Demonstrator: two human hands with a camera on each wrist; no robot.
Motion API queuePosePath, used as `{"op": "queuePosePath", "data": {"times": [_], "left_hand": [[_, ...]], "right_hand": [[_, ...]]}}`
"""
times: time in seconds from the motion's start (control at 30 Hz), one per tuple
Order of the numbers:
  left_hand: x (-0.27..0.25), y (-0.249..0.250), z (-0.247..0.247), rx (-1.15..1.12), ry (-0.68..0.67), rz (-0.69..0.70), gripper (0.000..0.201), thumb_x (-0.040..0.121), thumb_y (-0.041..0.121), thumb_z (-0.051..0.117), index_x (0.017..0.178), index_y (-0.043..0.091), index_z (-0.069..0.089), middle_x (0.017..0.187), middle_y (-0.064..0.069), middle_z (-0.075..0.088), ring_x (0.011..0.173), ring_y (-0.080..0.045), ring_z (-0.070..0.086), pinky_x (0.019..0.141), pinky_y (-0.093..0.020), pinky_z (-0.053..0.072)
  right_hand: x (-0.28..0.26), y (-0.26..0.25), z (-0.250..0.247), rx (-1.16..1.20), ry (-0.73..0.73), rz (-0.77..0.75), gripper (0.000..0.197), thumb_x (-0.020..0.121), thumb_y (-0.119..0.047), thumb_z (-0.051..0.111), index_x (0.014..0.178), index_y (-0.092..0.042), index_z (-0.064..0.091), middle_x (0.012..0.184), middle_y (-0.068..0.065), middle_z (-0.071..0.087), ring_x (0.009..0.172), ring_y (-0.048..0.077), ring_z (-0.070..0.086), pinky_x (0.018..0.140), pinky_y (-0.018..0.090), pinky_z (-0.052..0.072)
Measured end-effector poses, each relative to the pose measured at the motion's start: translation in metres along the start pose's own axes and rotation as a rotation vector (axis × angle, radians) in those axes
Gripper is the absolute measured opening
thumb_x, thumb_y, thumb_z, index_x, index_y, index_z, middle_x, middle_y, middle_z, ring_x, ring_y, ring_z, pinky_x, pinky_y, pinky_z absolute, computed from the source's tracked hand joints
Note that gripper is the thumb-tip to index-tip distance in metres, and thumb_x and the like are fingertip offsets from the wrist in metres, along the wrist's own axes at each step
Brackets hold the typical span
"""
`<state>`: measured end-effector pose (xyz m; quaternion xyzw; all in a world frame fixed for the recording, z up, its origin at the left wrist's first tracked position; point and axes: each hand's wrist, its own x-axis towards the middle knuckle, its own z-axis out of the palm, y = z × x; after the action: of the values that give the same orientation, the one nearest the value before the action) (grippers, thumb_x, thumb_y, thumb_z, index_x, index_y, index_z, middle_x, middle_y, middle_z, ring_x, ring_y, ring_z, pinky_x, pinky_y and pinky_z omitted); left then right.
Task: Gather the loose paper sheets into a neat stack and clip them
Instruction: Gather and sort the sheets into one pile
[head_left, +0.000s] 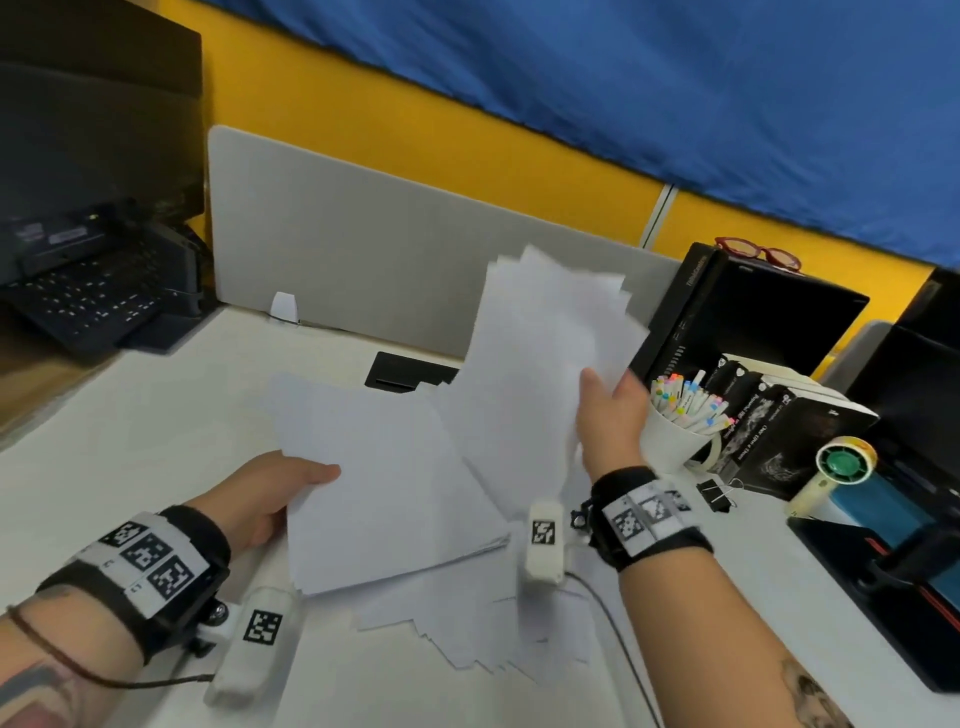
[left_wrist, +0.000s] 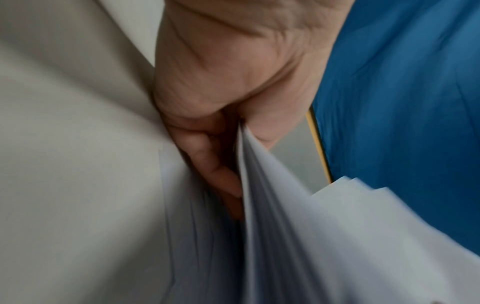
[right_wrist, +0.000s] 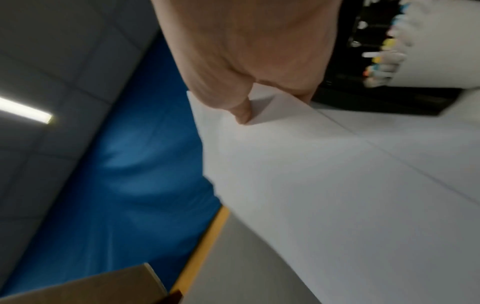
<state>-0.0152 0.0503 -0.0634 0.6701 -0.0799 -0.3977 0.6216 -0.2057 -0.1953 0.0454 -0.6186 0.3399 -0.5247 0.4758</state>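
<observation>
My left hand (head_left: 280, 488) grips a bundle of white paper sheets (head_left: 384, 478) by its left edge, thumb on top, lifted slightly off the white desk (head_left: 156, 415). In the left wrist view my fingers (left_wrist: 215, 170) curl under that bundle (left_wrist: 311, 236). My right hand (head_left: 608, 415) holds a second, fanned bundle of sheets (head_left: 540, 353) upright, thumb pressed on its face (right_wrist: 244, 115). More loose sheets (head_left: 467, 629) lie spread on the desk below both bundles. A black binder clip (head_left: 714, 493) lies on the desk to the right of my right wrist.
A white cup of coloured markers (head_left: 680, 421) stands just right of my right hand, with black boxes (head_left: 779, 415) and a tape roll (head_left: 844, 462) beyond. A grey divider panel (head_left: 363, 249) backs the desk. A printer (head_left: 93, 280) sits far left.
</observation>
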Motion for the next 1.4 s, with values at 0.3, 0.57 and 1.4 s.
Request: {"op": "queuePosePath", "data": {"times": [0.3,0.57,1.4], "left_hand": [[-0.004,0.003,-0.001,0.102,-0.081,0.052,0.033,0.097,0.026,0.066,0.121,0.003,0.068,0.110,-0.017,0.077,0.102,-0.036,0.072,0.095,-0.046,0.054],[-0.005,0.008,0.000,-0.049,-0.141,0.030,0.078,0.076,0.091,0.047,0.126,0.035,0.067,0.121,-0.006,0.076,0.113,-0.031,0.071,0.102,-0.048,0.050],[0.011,-0.002,0.000,0.100,-0.032,0.004,0.030,0.082,-0.006,0.073,0.111,-0.002,0.070,0.095,-0.018,0.079,0.094,-0.040,0.072,0.078,-0.043,0.056]], "right_hand": [[0.042,-0.041,0.017,0.043,-0.089,-0.039,0.008,0.089,-0.018,0.073,0.095,-0.012,0.072,0.088,0.002,0.076,0.081,0.020,0.074,0.073,0.034,0.062],[0.001,0.041,0.062,-0.374,-0.631,0.227,0.032,0.097,-0.032,0.060,0.120,-0.010,0.064,0.118,0.010,0.070,0.100,0.028,0.070,0.094,0.046,0.057],[0.034,0.077,0.004,-0.318,-0.403,0.646,0.036,0.082,-0.022,0.082,0.110,-0.007,0.065,0.072,0.002,0.057,0.051,0.014,0.054,0.046,0.023,0.040]]}}
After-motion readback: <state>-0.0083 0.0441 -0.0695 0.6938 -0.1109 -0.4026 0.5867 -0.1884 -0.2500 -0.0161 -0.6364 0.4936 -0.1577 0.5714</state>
